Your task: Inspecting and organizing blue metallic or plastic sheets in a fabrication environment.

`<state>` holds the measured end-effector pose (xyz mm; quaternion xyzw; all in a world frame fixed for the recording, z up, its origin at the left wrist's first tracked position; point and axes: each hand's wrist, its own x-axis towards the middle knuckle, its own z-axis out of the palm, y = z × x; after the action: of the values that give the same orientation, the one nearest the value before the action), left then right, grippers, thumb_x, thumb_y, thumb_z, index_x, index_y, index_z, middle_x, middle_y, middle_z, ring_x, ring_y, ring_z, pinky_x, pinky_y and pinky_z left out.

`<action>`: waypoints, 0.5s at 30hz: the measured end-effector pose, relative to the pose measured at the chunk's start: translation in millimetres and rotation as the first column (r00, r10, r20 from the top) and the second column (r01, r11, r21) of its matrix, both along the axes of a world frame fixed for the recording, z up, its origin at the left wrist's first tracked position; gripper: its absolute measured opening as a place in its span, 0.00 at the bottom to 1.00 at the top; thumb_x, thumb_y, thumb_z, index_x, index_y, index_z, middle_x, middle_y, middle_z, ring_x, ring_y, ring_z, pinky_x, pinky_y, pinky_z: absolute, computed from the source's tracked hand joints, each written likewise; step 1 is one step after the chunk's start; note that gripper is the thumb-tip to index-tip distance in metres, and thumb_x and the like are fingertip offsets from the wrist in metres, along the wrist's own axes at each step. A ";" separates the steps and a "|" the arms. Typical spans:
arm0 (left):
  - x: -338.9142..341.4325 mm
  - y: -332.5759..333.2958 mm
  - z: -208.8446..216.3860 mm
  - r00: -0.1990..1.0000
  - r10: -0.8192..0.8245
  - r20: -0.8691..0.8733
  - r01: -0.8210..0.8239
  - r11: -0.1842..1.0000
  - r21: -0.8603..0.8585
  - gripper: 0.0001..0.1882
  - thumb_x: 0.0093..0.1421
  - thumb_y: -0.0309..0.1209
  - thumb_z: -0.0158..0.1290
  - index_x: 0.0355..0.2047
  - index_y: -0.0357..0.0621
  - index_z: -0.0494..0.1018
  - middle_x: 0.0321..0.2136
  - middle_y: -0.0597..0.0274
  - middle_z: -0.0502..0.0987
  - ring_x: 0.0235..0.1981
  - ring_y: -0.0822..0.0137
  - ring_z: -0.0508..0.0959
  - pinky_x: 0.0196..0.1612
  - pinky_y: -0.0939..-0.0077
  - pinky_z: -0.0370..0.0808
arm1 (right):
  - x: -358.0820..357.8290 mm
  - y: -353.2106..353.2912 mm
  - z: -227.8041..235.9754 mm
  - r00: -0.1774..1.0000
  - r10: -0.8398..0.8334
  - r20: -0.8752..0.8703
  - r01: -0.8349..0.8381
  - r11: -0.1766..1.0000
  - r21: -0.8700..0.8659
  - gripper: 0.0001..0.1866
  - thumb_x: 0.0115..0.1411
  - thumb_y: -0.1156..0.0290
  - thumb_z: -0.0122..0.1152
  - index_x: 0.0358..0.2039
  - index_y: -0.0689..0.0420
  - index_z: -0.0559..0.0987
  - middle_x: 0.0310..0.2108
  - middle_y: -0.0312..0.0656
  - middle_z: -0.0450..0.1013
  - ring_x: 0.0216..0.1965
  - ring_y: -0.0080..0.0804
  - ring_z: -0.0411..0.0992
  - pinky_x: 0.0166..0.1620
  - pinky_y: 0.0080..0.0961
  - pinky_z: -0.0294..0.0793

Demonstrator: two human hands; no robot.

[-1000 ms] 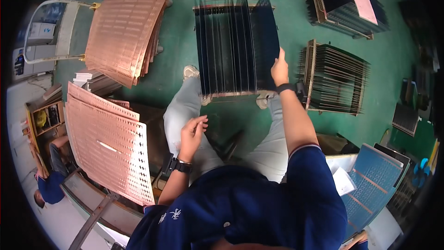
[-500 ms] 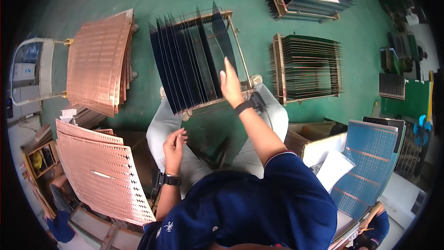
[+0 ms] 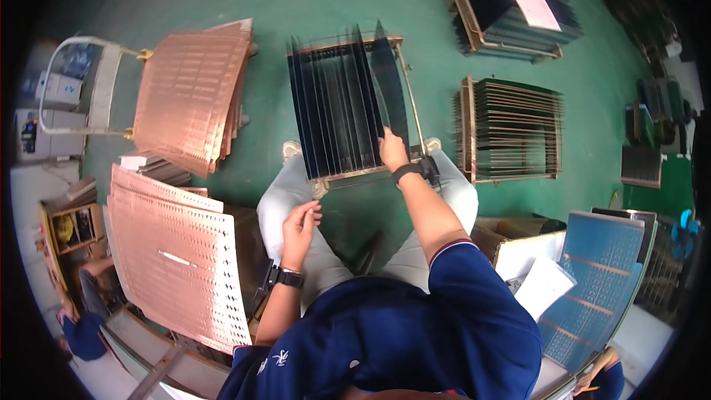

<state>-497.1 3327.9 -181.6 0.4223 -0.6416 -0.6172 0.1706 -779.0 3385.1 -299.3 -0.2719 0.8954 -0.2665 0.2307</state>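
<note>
A wheeled metal rack (image 3: pixel 344 172) stands on the floor between my feet, holding several thin dark panels (image 3: pixel 326 104) on edge. My right hand (image 3: pixel 393 150) is at the near edge of the rack's right-hand panels, its fingers closed on the near edge of a dark panel (image 3: pixel 376 96); the fingertips are partly hidden. Over my left thigh, my left hand (image 3: pixel 300 224) hangs with loosely bent, slightly parted fingers and nothing visible in it. A perforated copper-coloured sheet stack (image 3: pixel 174 259) stands to the left of that hand.
A trolley (image 3: pixel 111 96) carries more copper-coloured sheets (image 3: pixel 189 96) at the far left. Two more panel racks (image 3: pixel 468 130) (image 3: pixel 466 15) stand to the right. Blue patterned panels (image 3: pixel 596 281), a white paper (image 3: pixel 544 289) and a box (image 3: pixel 518 248) are at the near right. Other people (image 3: pixel 81 333) sit at the lower corners.
My right hand has come down and closed at a panel's near edge; before, it was raised with fingers stretched out beside the panels. My left hand stays loosely bent. The whole view has shifted.
</note>
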 end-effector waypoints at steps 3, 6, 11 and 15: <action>-1.0 0.9 -3.3 0.999 -0.006 -0.054 0.007 0.999 0.033 0.12 0.62 0.21 0.43 0.44 0.36 0.73 0.36 0.56 0.76 0.32 0.72 0.77 0.34 0.80 0.76 | -6.1 -1.8 23.1 0.993 0.095 -0.068 -0.100 0.993 -0.065 0.18 0.58 0.71 0.51 0.48 0.65 0.70 0.30 0.63 0.73 0.35 0.60 0.72 0.40 0.47 0.73; 1.4 -0.2 -7.3 0.994 -0.002 -0.109 0.007 0.999 0.051 0.12 0.63 0.21 0.43 0.44 0.36 0.72 0.36 0.57 0.76 0.32 0.72 0.77 0.34 0.80 0.76 | -24.1 8.9 104.2 0.960 0.181 -0.216 -0.217 0.963 -0.157 0.16 0.57 0.70 0.52 0.43 0.66 0.73 0.29 0.63 0.73 0.34 0.58 0.73 0.37 0.46 0.74; 3.9 -8.0 12.7 0.970 0.085 -0.229 -0.034 0.975 0.219 0.13 0.65 0.28 0.42 0.47 0.37 0.70 0.39 0.58 0.75 0.36 0.71 0.76 0.38 0.78 0.77 | -49.6 129.9 331.7 0.954 0.080 0.290 0.034 0.929 -0.370 0.17 0.63 0.66 0.49 0.49 0.62 0.70 0.35 0.42 0.74 0.29 0.29 0.76 0.32 0.26 0.78; -24.9 -14.9 52.2 0.914 0.091 -0.395 0.026 0.959 0.282 0.17 0.65 0.33 0.45 0.50 0.36 0.67 0.43 0.54 0.74 0.40 0.67 0.76 0.43 0.74 0.75 | -46.7 246.7 356.5 0.961 0.000 0.278 0.182 0.755 -0.630 0.17 0.62 0.69 0.51 0.48 0.67 0.71 0.40 0.41 0.73 0.38 0.25 0.71 0.43 0.22 0.71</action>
<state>-522.0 3313.0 -129.4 0.3165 -0.4910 -0.7727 0.2481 -825.8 3631.8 57.2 -0.2534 0.7211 -0.6045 0.2244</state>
